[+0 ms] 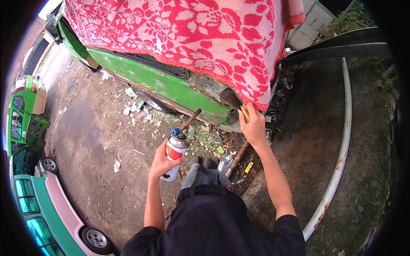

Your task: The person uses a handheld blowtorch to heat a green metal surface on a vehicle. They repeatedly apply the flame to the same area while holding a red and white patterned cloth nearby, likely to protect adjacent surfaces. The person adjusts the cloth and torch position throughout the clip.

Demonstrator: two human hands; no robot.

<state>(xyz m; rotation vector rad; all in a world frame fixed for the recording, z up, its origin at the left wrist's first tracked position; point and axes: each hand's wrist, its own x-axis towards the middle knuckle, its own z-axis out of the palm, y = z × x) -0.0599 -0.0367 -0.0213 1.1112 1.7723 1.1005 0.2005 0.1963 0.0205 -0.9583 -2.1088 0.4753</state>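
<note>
A blow torch on a gas can point(175, 152) is gripped in my left hand point(163, 162), fingers wrapped around the can. Its blue knob and brass-coloured nozzle tube sit on top, the nozzle angled up and right toward the car; I see no flame. My right hand point(253, 127) pinches the yellowish handle of a scraper point(231, 98), whose broad dark blade lies at the corner of the green car body point(147, 81). There the paint is patchy, with bare brownish areas. A red and pink floral blanket point(183, 34) drapes over the car and hangs just above the blade.
Pale paint flakes point(160, 130) litter the ground below the car, near a wheel point(149, 101). By my feet lie a wooden stick point(237, 159) and a yellow wrapper point(249, 167). A long white pipe point(340, 158) curves along the right. Other green vehicles point(32, 192) stand at left.
</note>
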